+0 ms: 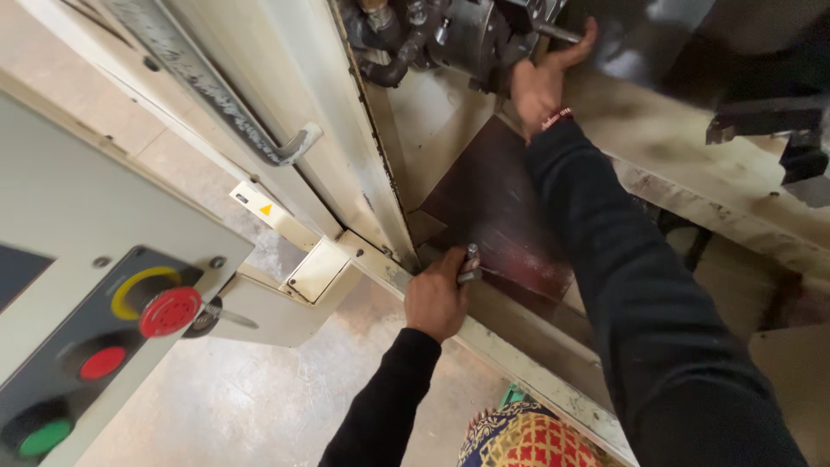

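Left hand (437, 298) fisted round small metal cylinder (471, 264) at machine sill (519, 363); our right hand (545, 82) (fingers curled) grips chuck (471, 39), far above sill.

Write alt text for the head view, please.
A person's right hand reaches into a machine's chuck, while the left hand grips a small metal part at the door sill. A control panel with red and green buttons sits at left.
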